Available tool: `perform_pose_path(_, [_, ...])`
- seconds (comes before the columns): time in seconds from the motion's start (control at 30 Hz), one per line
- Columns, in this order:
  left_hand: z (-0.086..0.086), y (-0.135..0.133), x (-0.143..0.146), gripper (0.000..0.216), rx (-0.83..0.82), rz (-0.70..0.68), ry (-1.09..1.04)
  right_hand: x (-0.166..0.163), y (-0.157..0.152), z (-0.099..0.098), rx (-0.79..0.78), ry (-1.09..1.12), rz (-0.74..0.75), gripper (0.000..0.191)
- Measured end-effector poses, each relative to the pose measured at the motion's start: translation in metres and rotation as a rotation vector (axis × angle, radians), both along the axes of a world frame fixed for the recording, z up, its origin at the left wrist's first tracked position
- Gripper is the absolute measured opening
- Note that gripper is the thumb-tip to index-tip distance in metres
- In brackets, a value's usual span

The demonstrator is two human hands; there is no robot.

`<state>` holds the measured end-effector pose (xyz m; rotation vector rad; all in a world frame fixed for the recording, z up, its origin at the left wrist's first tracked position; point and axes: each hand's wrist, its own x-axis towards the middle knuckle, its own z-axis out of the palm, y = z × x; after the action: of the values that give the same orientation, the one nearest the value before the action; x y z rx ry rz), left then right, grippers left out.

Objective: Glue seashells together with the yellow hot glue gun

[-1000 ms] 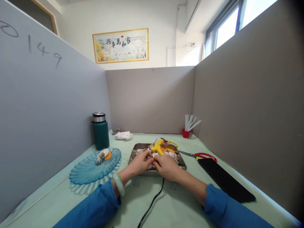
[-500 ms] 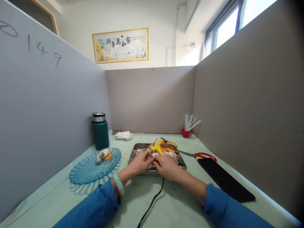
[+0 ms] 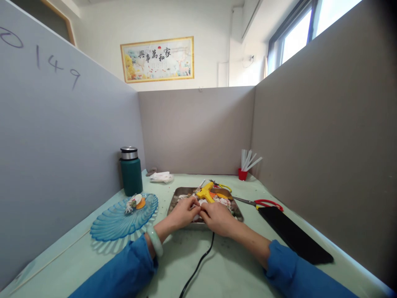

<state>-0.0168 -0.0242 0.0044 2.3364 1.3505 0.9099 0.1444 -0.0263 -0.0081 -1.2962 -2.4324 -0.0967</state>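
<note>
Both of my hands rest inside a metal tray [image 3: 180, 192] of small shells in the middle of the table. My left hand [image 3: 183, 212] and my right hand [image 3: 218, 217] meet fingertip to fingertip, fingers curled together over something small and pale that I cannot make out. A yellow glue gun [image 3: 206, 193] lies in the tray just beyond my fingers, and its black cord [image 3: 198, 265] runs toward me between my arms. A pale green bangle [image 3: 154, 242] sits on my left wrist.
A blue shell-shaped glass plate [image 3: 118, 221] with a few shells lies at left, a green flask [image 3: 131, 171] behind it. Red-handled scissors [image 3: 263, 203] and a black flat object [image 3: 294, 236] lie at right. A red cup of glue sticks [image 3: 243, 174] and partition walls enclose the desk.
</note>
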Motion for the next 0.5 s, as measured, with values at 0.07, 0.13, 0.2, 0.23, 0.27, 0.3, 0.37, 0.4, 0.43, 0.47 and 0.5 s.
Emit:
perform_pose_path(0.07, [-0.0001,0.0003,0.0001,0.019,0.002,0.001,0.002,-0.0001,-0.0006,0.0006,-0.014,-0.002,-0.006,0.033])
perform_pose_path(0.13, [-0.0001,0.0004,0.0002,0.019,0.0,0.0,0.005,-0.0002,-0.0013,0.0012,-0.028,-0.006,-0.01,0.033])
perform_pose_path(0.2, [0.0,0.0002,0.0003,0.019,-0.001,0.001,0.006,-0.0004,-0.0016,0.0013,-0.031,-0.007,-0.012,0.033])
perform_pose_path(0.23, [0.0,0.0,0.0004,0.019,0.0,0.0,0.006,-0.0004,-0.0015,0.0011,-0.029,-0.006,-0.012,0.033])
perform_pose_path(0.27, [0.0,-0.0002,0.0004,0.019,0.001,-0.002,0.006,-0.0004,-0.0012,0.0007,-0.026,-0.005,-0.011,0.033])
perform_pose_path(0.3, [0.0,-0.0003,0.0004,0.019,0.003,-0.004,0.004,-0.0003,-0.0009,0.0003,-0.02,-0.003,-0.01,0.033])
perform_pose_path(0.37, [0.0,-0.0003,0.0004,0.019,0.0,-0.004,0.002,-0.0001,-0.0001,-0.0007,-0.009,-0.001,-0.006,0.033])
perform_pose_path(0.4, [-0.0001,-0.0001,0.0004,0.019,0.0,-0.002,0.001,0.0,0.0003,-0.001,-0.004,0.001,-0.003,0.032])
perform_pose_path(0.43, [-0.0002,0.0,0.0004,0.019,0.002,0.001,0.002,0.0,0.0005,-0.0012,0.0,0.002,-0.002,0.032])
perform_pose_path(0.47, [-0.0004,0.0002,0.0003,0.019,0.005,0.005,0.003,0.0001,0.0006,-0.0012,0.002,0.002,-0.002,0.032])
perform_pose_path(0.5, [-0.0005,0.0003,0.0002,0.019,0.007,0.008,0.006,0.0,0.0006,-0.0011,0.001,0.001,-0.003,0.031])
